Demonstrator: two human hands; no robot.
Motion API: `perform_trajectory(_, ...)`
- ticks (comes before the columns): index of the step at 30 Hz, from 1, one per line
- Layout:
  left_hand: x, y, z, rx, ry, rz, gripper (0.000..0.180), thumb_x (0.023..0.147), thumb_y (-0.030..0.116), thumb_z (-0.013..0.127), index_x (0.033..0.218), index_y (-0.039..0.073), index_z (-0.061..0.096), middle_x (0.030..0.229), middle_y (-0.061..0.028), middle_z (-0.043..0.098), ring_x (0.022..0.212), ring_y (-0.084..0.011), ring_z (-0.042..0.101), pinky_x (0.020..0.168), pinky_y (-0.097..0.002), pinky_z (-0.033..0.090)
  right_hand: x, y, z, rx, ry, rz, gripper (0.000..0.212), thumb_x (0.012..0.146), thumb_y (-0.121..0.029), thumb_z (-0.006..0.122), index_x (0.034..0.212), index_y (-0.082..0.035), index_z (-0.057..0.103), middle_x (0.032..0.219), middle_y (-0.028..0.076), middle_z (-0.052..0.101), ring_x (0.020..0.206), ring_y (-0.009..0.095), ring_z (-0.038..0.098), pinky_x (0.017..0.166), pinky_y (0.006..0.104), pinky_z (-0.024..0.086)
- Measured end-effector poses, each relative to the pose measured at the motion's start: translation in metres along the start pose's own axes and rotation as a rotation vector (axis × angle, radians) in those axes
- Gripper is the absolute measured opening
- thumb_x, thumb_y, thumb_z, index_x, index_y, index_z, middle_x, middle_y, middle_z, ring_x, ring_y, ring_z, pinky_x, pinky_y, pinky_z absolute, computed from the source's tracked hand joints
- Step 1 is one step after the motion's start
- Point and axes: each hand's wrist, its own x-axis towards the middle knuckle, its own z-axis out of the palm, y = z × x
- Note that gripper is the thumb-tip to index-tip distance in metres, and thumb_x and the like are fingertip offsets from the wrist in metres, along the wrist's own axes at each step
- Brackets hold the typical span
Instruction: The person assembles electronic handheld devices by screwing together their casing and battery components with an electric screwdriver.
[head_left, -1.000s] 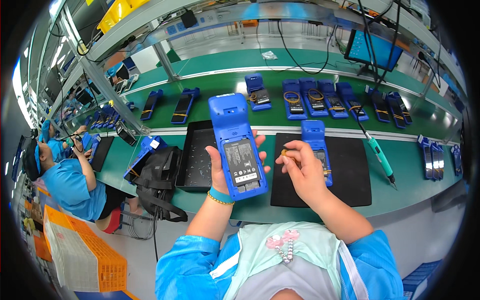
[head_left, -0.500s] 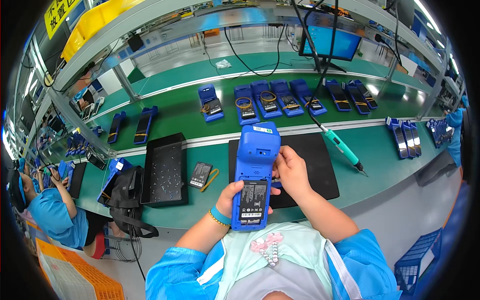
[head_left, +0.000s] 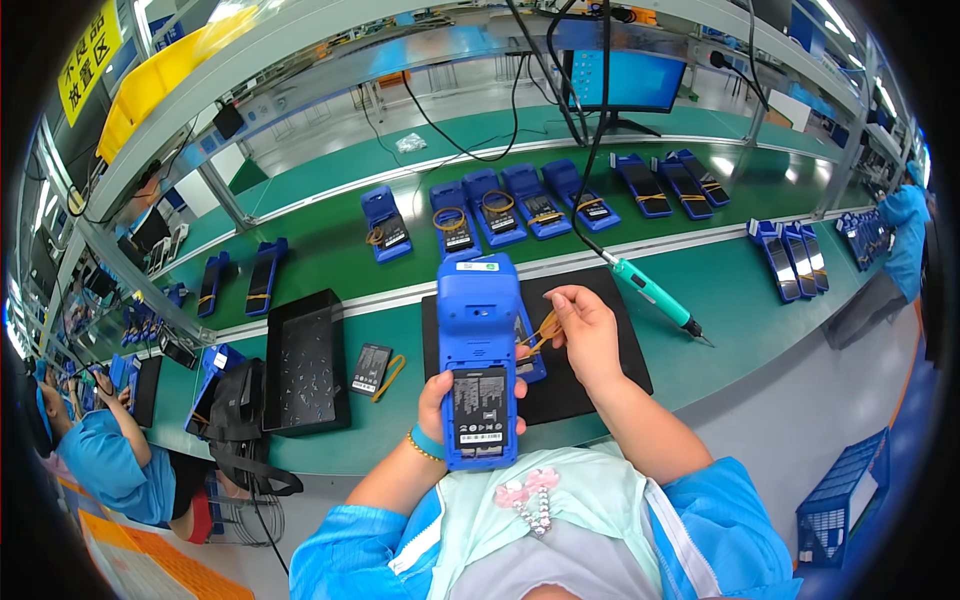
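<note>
A blue handheld terminal (head_left: 480,300) is upright in my left hand (head_left: 431,408), its back facing me. In its uncovered bay sits a black battery (head_left: 480,408) with a printed label. My left fingers wrap around its lower half. To the right of the terminal, my right hand (head_left: 588,338) pinches a yellow rubber band (head_left: 546,328) between thumb and fingers. The band stretches toward the left fingertips behind the terminal; its far end is partly hidden. Behind the terminal, another blue piece (head_left: 530,362) shows partly over the black mat (head_left: 610,350).
Left of the mat are a loose battery (head_left: 371,369) with a rubber band (head_left: 390,379), and a black tray (head_left: 306,365) of small screws. A teal electric screwdriver (head_left: 655,292) hangs at right. Several blue terminals (head_left: 505,205) line the green shelf. A co-worker (head_left: 115,440) sits at left.
My right hand has drawn away from the terminal's side, and the yellow rubber band now shows in its fingers. The whole view has shifted, so the bench appears farther left.
</note>
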Motion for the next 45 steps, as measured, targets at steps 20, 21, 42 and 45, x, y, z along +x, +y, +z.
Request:
perform_trajectory(20,-0.011,0.010,-0.024,-0.144,0.016,-0.248,0.090,0.087,0.043,0.067,0.151,-0.007,0.027,0.142,-0.0200,0.045,0.108,-0.0365,0.057,0.079,-0.0582,0.061,0.018,-0.058,-0.003,0.261,-0.314,-0.255,0.084,0.079,0.013,0.069,0.153,-0.011,0.035,0.149,0.020,0.049,0.131,0.030,0.055,0.088,0.0361,0.061)
perform_trajectory(21,-0.014,0.012,-0.026,-0.077,0.050,-0.352,0.089,0.088,0.042,0.067,0.151,-0.007,0.027,0.143,-0.0206,0.046,0.109,-0.0373,0.058,0.078,-0.0577,0.061,0.024,-0.060,-0.004,0.261,-0.317,-0.253,0.084,0.079,0.013,0.069,0.153,-0.011,0.035,0.149,0.020,0.049,0.131,0.030,0.055,0.088,0.0361,0.061)
perform_trajectory(42,-0.024,0.063,0.004,0.428,0.360,-0.642,0.058,0.091,0.039,0.067,0.129,-0.002,0.053,0.103,-0.0250,0.068,0.077,-0.0349,0.073,0.069,-0.0424,0.064,0.070,-0.112,0.060,-0.526,-1.233,-0.479,0.099,0.056,-0.015,0.093,0.145,-0.010,0.051,0.138,0.015,0.062,0.132,0.029,0.056,0.108,0.0395,0.048)
perform_trajectory(45,-0.019,0.048,0.010,0.558,0.359,-0.761,0.056,0.093,0.042,0.066,0.128,0.000,0.053,0.099,-0.0230,0.069,0.078,-0.0310,0.073,0.069,-0.0409,0.064,0.045,-0.114,0.086,-0.730,-1.415,-0.763,0.078,0.058,-0.016,0.088,0.131,-0.007,0.063,0.130,0.017,0.065,0.135,0.033,0.052,0.101,0.0432,0.052)
